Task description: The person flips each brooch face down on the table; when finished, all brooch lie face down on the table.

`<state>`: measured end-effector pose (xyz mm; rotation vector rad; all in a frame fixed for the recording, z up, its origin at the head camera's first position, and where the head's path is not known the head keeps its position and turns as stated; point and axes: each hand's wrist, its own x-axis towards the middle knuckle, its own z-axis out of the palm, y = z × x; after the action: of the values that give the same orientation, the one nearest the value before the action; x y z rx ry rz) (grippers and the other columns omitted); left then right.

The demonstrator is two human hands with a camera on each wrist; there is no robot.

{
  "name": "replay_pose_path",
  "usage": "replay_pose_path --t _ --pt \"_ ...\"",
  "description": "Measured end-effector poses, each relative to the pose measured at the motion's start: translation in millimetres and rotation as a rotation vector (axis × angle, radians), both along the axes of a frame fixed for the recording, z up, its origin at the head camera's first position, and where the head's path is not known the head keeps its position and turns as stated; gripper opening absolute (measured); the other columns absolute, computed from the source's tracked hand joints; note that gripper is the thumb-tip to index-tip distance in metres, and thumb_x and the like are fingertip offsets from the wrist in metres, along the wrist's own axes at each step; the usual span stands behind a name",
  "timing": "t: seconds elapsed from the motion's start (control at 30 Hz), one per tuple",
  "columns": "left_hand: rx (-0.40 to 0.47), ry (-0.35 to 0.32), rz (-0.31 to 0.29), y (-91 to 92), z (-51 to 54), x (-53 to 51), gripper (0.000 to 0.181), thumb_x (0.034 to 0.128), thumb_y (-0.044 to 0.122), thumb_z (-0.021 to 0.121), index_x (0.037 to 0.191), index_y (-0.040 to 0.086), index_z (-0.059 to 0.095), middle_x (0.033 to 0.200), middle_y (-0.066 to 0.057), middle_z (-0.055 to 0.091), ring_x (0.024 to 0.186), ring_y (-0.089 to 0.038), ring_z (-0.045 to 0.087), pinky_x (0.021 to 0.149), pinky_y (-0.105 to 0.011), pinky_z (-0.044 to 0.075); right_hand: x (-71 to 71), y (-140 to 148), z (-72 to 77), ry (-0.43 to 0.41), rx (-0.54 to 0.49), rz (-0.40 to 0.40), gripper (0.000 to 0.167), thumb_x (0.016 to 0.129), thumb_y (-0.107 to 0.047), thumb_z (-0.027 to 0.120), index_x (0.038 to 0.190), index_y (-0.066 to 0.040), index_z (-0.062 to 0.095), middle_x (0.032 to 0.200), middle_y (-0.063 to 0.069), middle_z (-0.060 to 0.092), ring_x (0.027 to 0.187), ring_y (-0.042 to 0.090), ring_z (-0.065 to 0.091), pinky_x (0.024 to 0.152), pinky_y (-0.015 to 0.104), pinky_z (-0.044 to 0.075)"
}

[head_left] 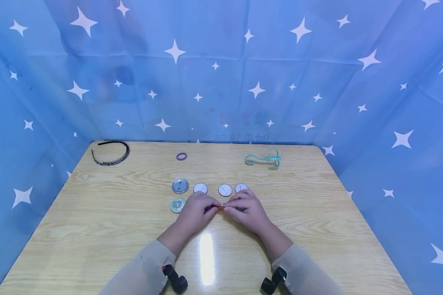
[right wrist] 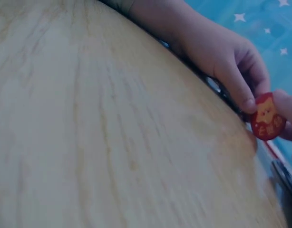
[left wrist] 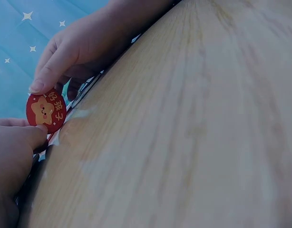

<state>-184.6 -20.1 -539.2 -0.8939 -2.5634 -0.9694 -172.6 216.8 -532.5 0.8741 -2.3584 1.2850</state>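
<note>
A round red badge (left wrist: 46,113) with a yellow star face and lettering stands tilted on edge, just above the wooden table. My left hand (head_left: 196,211) pinches one side of it between thumb and fingers. From the opposite side my right hand (head_left: 249,211) pinches it too. Beyond the hands lie three white discs (head_left: 225,190), (head_left: 200,188), (head_left: 241,187), each with a small dark mark. Left of them are a silver badge back (head_left: 180,186) and a pale green badge (head_left: 177,205), partly behind my left hand. Dark bits under both hands are too hidden to name.
A black toothed headband (head_left: 112,159) lies at the table's far left. Near the back edge are a purple hair tie (head_left: 181,156) and, to the right, a teal hooked clip-like piece (head_left: 263,159). A blue starred curtain (head_left: 221,82) hangs behind the table (head_left: 96,229).
</note>
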Motion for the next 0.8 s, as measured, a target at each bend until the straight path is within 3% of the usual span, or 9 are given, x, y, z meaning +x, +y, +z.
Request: replay_pose_path --t 0.17,0.33,0.53,0.8 --pt "-0.031 -0.005 -0.003 1.2 1.4 -0.5 0.008 0.0972 0.024 0.082 0.104 0.027 0.083 0.105 0.013 0.079 0.105 -0.013 0.067 0.103 -0.041 0.049 -0.6 1.4 0.4 0.009 -0.002 0.035 0.015 0.086 -0.009 0.090 0.098 -0.018 0.087 0.103 -0.003 0.078 0.105 0.026 0.061 0.092 0.038 0.046" --pt "-0.050 -0.039 0.007 0.6 1.5 0.4 0.010 0.0951 0.031 0.081 0.105 0.029 0.082 0.106 0.015 0.077 0.105 -0.011 0.064 0.102 -0.039 0.048 -0.3 1.6 -1.2 0.001 0.067 0.058 0.013 0.086 -0.015 0.091 0.098 -0.019 0.087 0.106 -0.005 0.079 0.112 0.028 0.062 0.101 0.043 0.044" --pt "-0.040 -0.060 -0.011 -1.2 1.5 1.6 0.019 0.0914 0.043 0.083 0.105 0.030 0.080 0.108 0.017 0.076 0.099 -0.009 0.058 0.097 -0.037 0.046 -0.6 1.5 -1.6 -0.029 0.120 0.043 0.012 0.085 -0.019 0.092 0.097 -0.020 0.087 0.108 -0.006 0.079 0.119 0.031 0.065 0.109 0.049 0.044" --pt "-0.064 -0.081 -0.006 -1.6 3.3 3.6 0.024 0.0915 0.044 0.080 0.110 0.029 0.078 0.113 0.014 0.075 0.104 -0.011 0.058 0.100 -0.040 0.045 0.2 0.8 0.1 -0.090 0.176 0.011 0.016 0.085 -0.023 0.093 0.100 -0.020 0.087 0.116 -0.003 0.079 0.129 0.030 0.063 0.115 0.053 0.040"
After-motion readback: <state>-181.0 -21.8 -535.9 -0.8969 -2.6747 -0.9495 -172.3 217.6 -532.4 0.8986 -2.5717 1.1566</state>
